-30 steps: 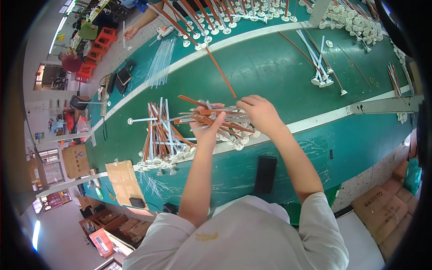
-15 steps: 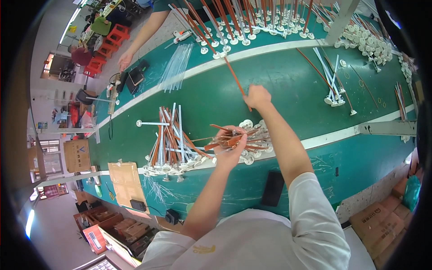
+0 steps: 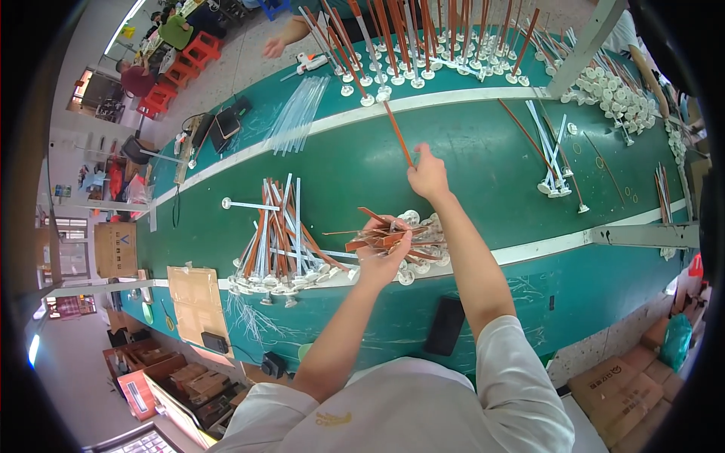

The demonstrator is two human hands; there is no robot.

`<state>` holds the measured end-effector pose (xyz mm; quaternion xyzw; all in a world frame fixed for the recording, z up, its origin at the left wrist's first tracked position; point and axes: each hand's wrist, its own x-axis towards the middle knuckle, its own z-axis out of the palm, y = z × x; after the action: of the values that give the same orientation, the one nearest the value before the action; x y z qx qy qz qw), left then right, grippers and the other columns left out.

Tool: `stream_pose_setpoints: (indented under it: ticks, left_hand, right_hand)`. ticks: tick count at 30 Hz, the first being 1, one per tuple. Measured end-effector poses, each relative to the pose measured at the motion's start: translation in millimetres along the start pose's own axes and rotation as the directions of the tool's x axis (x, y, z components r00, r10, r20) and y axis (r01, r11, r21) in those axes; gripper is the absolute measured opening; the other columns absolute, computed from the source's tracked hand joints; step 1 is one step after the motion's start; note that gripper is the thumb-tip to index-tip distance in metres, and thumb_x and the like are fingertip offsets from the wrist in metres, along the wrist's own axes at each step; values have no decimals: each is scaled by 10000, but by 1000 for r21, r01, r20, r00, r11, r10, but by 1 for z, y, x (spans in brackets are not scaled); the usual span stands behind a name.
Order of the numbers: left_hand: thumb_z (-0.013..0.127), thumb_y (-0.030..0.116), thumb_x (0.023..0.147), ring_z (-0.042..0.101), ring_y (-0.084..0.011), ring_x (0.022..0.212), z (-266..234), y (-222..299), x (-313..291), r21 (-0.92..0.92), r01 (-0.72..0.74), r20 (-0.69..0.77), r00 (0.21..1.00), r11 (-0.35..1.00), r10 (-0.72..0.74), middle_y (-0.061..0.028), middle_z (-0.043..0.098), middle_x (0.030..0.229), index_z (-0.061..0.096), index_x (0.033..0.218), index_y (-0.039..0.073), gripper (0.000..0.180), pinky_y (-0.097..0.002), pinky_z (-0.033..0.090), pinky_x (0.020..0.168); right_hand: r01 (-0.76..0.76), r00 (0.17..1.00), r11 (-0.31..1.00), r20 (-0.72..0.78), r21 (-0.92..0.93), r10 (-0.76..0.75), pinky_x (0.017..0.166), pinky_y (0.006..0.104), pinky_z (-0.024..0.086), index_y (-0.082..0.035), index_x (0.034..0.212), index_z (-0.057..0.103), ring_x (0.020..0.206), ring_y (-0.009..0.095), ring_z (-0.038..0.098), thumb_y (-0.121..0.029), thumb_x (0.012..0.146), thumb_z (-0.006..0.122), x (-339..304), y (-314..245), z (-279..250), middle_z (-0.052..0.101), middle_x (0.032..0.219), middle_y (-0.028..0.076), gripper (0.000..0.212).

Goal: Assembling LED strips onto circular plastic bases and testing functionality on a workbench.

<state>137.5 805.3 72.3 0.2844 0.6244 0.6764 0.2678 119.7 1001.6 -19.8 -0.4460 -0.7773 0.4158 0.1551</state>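
Note:
My left hand (image 3: 383, 259) is closed round a bundle of flat brown strips (image 3: 381, 240), some with clear wrapping about them. White round discs (image 3: 433, 230) lie beside and behind that hand, and I cannot tell which belong to the held strips. Further forward, my right hand (image 3: 428, 175) is on the near end of a single brown strip (image 3: 398, 134), its index finger raised. The strip slants away to a white disc (image 3: 384, 93) at the far rail. Its near end is hidden by the hand.
Brown and white strips with discs (image 3: 276, 234) lie piled at the left. Many disc-footed strips (image 3: 393, 45) stand upright across the rail (image 3: 340, 113). Clear strips (image 3: 298, 113) lie there too. A glue gun (image 3: 310, 63), a black phone (image 3: 444, 325) and another person's hand (image 3: 275, 47) are in view.
My right hand has shifted slightly along the strip and its index finger has lifted. My left hand keeps its bundle. The other person's hand at the far left has drawn back.

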Motion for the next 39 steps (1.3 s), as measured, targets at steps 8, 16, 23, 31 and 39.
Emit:
stream_pose_setpoints:
  ticks: [8,16,23,31,39]
  left_hand:
    - [679,-68,852,620,-133,989,-1,1,0,-51,9,-20,1000,999,-10,-68,645,1033,512,1078,51,305,-313,499,909]
    - [671,-78,853,618,-133,986,0,-6,0,-85,1,-7,1000,996,-1,-64,638,1041,500,1101,52,328,-308,497,905]
    - [662,-102,847,610,-137,995,-2,-1,2,-113,-17,17,1000,993,19,-69,630,1049,513,1088,49,322,-310,494,911]
    - [653,-118,826,618,-150,981,-2,5,9,-117,38,59,998,992,-31,-80,642,999,539,1037,35,284,-318,503,908]
    - [650,-123,822,621,-149,970,0,7,11,-121,36,56,998,992,-29,-78,644,991,548,1024,32,275,-318,507,893]
  right_hand:
    - [-335,877,354,426,873,-221,842,325,547,13,1210,620,970,188,704,-12,900,556,5,-21,-57,723,1030,108,317]
    - [301,929,687,-40,661,-368,748,307,552,-15,1020,712,872,167,729,-182,928,622,80,-52,-60,745,880,89,211]
    - [686,631,682,-258,-256,-731,646,407,521,-66,851,734,674,309,670,-283,890,664,135,-92,-62,689,715,129,231]
    - [661,691,690,-119,-294,-713,647,440,513,-44,845,727,665,364,632,-243,890,672,154,-106,-64,659,707,167,211]
    - [671,703,703,-99,-237,-705,643,423,512,-41,866,736,629,342,627,-254,903,671,154,-98,-66,648,670,162,226]
